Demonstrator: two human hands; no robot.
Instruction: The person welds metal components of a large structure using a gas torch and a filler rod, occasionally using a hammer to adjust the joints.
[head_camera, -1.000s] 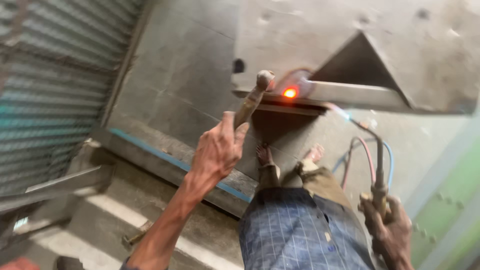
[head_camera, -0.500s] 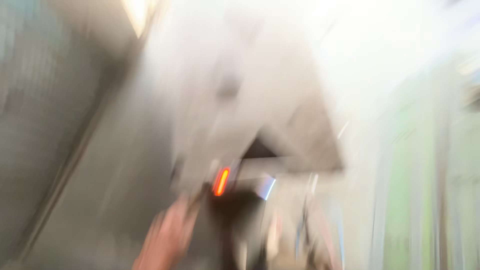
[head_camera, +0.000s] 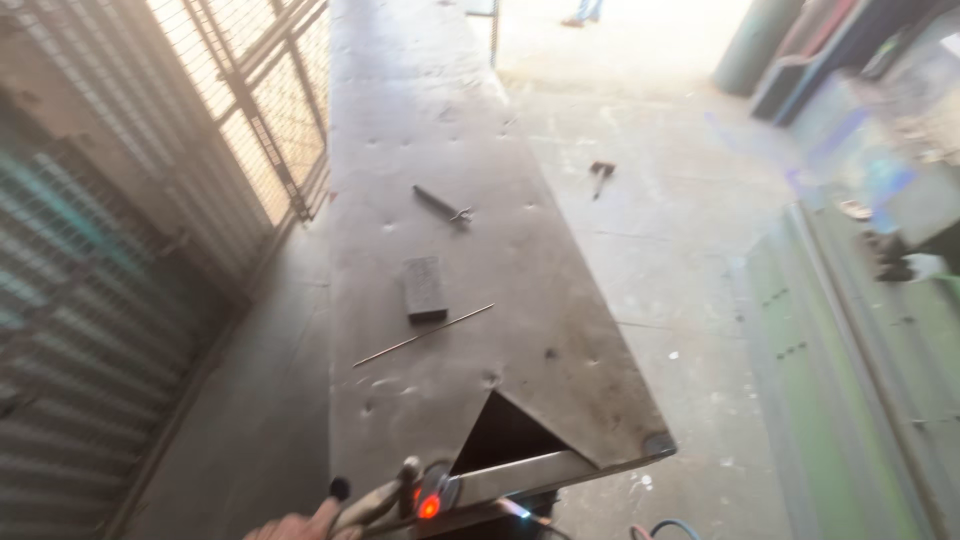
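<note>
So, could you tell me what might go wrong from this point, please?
1. The glowing spot on the plate edge sits right by the left hand, which appears bare: a burn seems possible.
2. The thin rod and small block lie loose on the long steel plate and might slide off if it is knocked.
3. The hammer on the floor could trip someone.

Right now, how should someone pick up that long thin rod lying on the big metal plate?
Pinch the thin rod near its middle, coming straight down from above. It lies flat and slanted on the steel plate, just below the dark block, so fingertips should close across its narrow width, clear of the block.
</note>
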